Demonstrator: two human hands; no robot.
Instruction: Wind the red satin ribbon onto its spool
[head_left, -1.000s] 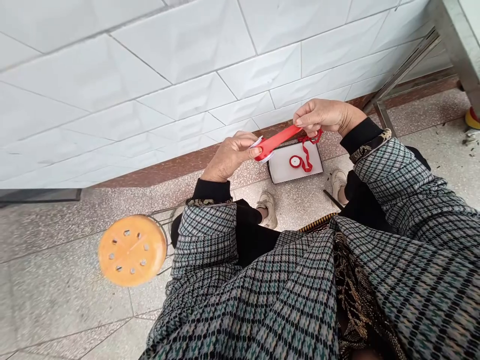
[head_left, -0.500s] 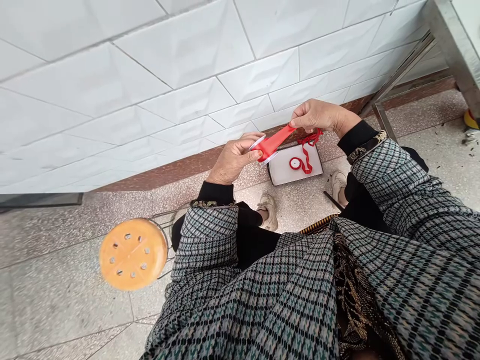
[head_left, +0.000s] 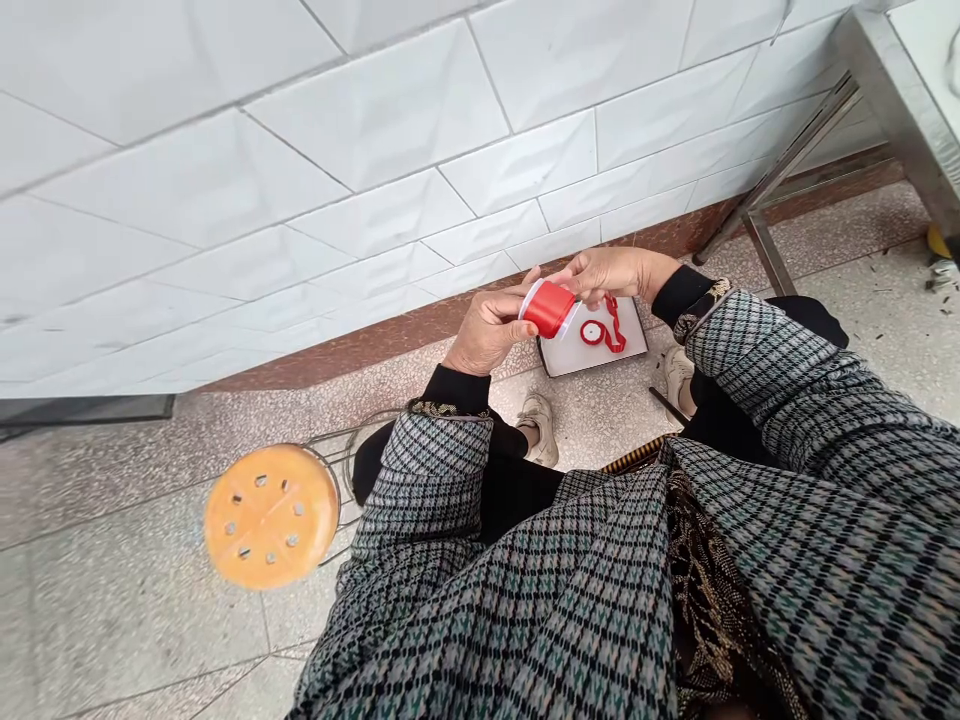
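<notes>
My left hand (head_left: 491, 330) is closed round a spool of wide red ribbon (head_left: 549, 308) with clear side discs, held in front of me above the floor. Right beside the spool, my right hand (head_left: 611, 273) pinches the ribbon's free end, fingers pressed together. Below the hands a white box lid (head_left: 562, 355) lies on the floor, and on it rest a small red ribbon roll (head_left: 592, 332) and a loose tangle of thin red cord (head_left: 616, 328).
An orange round stool (head_left: 271, 515) with holes stands at my left. A white tiled wall (head_left: 300, 180) rises close ahead. Metal table legs (head_left: 780, 160) stand at the upper right. My shoes (head_left: 541, 425) rest on the speckled floor.
My right hand has come in toward the spool, so the stretched length of red ribbon between the hands is gone. Both hands sit a little lower and closer together.
</notes>
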